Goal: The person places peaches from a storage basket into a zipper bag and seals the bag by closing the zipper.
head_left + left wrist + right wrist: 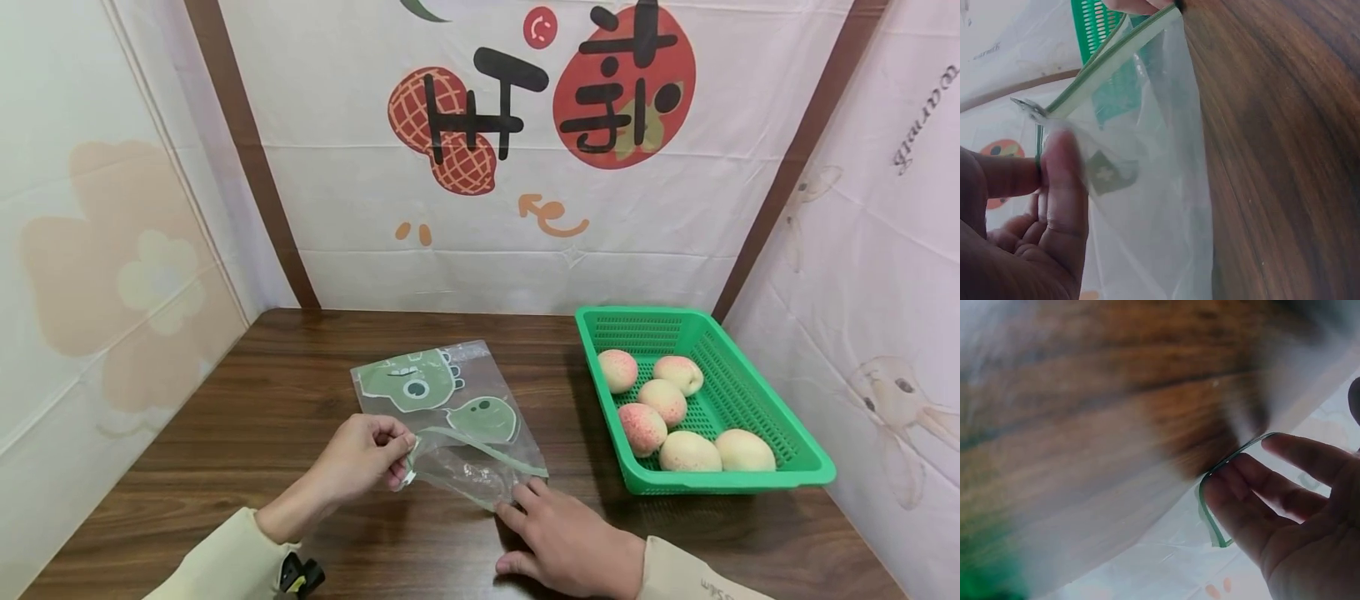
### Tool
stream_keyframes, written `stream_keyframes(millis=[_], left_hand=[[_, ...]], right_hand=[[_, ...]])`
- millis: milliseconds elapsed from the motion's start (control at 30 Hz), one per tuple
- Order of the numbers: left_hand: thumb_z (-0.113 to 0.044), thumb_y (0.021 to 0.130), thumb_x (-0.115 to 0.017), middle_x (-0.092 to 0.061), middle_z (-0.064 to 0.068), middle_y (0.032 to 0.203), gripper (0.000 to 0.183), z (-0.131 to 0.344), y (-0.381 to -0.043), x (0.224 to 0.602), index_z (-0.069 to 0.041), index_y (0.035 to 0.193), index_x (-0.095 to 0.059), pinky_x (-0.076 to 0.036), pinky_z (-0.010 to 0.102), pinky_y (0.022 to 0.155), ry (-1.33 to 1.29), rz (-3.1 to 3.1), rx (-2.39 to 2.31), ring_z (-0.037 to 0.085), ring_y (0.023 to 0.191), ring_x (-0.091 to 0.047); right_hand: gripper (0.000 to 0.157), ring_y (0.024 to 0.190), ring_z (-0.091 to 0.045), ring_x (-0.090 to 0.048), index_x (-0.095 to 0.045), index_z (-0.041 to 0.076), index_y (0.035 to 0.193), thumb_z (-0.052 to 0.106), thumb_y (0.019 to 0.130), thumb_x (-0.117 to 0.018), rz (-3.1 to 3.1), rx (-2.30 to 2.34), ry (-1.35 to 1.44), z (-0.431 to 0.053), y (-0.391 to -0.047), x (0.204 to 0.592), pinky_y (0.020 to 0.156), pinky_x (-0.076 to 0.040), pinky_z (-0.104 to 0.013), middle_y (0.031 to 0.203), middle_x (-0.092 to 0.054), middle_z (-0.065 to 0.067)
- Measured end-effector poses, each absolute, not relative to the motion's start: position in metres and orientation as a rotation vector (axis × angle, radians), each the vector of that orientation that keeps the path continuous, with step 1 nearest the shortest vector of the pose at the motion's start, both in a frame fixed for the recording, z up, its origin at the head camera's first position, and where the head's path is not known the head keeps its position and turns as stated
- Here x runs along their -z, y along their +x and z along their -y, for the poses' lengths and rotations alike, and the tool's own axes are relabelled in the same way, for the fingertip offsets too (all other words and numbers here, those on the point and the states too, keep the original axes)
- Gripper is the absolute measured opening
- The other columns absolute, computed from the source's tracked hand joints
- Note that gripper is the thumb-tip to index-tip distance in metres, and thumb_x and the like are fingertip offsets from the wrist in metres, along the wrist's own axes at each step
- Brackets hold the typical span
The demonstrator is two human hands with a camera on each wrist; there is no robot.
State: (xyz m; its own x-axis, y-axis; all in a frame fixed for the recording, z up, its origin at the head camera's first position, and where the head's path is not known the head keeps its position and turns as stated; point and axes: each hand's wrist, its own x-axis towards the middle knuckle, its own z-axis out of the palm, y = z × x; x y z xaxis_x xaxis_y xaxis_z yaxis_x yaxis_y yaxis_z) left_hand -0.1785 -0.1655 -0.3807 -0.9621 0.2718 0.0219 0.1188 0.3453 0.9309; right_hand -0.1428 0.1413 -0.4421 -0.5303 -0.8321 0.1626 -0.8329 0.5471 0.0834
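A clear zip bag (pixel 431 400) with green cartoon prints lies on the table, its mouth towards me. Thumb and fingers of my left hand (pixel 363 457) pinch the left corner of the mouth, beside a small slider (pixel 1030 109). My right hand (pixel 558 533) touches the right side of the mouth. Its fingers (pixel 1304 459) extend along the bag's edge, and the thumb stands apart. The mouth gapes between the two hands, with a green zip strip (pixel 1113 62) along it. I see nothing inside the bag.
A green plastic basket (pixel 806 467) stands on the right of the brown wooden table (pixel 247 400). Several peaches (pixel 690 452) lie in it. Printed white cloth (pixel 337 208) hangs behind and at both sides.
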Motion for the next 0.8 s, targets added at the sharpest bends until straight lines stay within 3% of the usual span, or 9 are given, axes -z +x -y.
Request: stream_keyframes(millis=[267,567,800], left_hand=[[-0.005,0.100,-0.064,-0.059,0.006,0.066,0.017,0.163,-0.179,0.380,0.007,0.088,-0.068,-0.059,0.041,0.052,0.409,-2.450,-1.592,0.015,0.057,-0.061],[-0.005,0.099,-0.065,-0.059,0.006,0.064,0.017,0.162,-0.179,0.380,0.005,0.087,-0.069,-0.058,0.040,0.050,0.400,-2.486,-1.553,0.015,0.056,-0.060],[-0.005,0.099,-0.066,-0.060,0.007,0.065,0.016,0.162,-0.182,0.381,0.003,0.087,-0.071,-0.057,0.036,0.048,0.428,-2.502,-1.539,0.017,0.056,-0.060]], right_hand=[[0.049,0.087,-0.011,-0.047,-0.064,0.013,0.123,0.056,0.103,-0.053,2.561,-0.124,1.376,-0.144,-0.147,0.440,0.069,-0.049,-0.024,0.097,-0.051,0.004],[0.041,0.093,-0.012,-0.050,-0.064,0.013,0.124,0.047,0.102,-0.061,2.504,-0.199,1.325,-0.145,-0.149,0.434,0.076,-0.051,-0.027,0.104,-0.053,0.004],[0.046,0.100,-0.012,-0.054,-0.065,0.011,0.130,0.047,0.103,-0.058,2.489,-0.216,1.300,-0.148,-0.145,0.422,0.081,-0.054,-0.029,0.114,-0.058,0.002]])
